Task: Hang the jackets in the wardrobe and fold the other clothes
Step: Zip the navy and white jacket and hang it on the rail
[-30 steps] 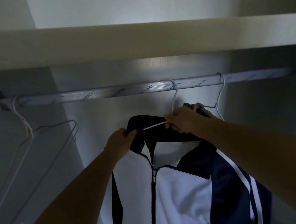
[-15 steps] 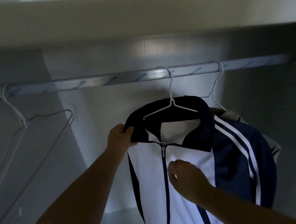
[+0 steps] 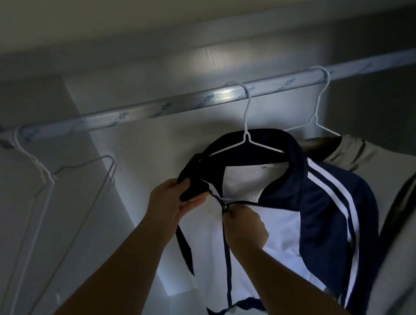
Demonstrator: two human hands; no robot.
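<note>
Two hands on the navy-white jacket (image 3: pixel 321 196), hung midway along the rail (image 3: pixel 146 113) in the dim wardrobe (image 3: pixel 164 141): your left hand (image 3: pixel 173 202) grips its collar (image 3: pixel 294 148), your right hand (image 3: pixel 246 226) pinches the zipper pull (image 3: pixel 224 207). Bare hangers (image 3: pixel 50 179) far left.

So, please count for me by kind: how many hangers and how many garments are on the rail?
Garments: 2, the navy and white jacket and the grey garment.
Hangers in use: 2, the middle hanger and the right hanger.
Empty hangers: 2 as far as I can tell, the empty white hanger and the bare metal hanger.
Total: 6.
</note>
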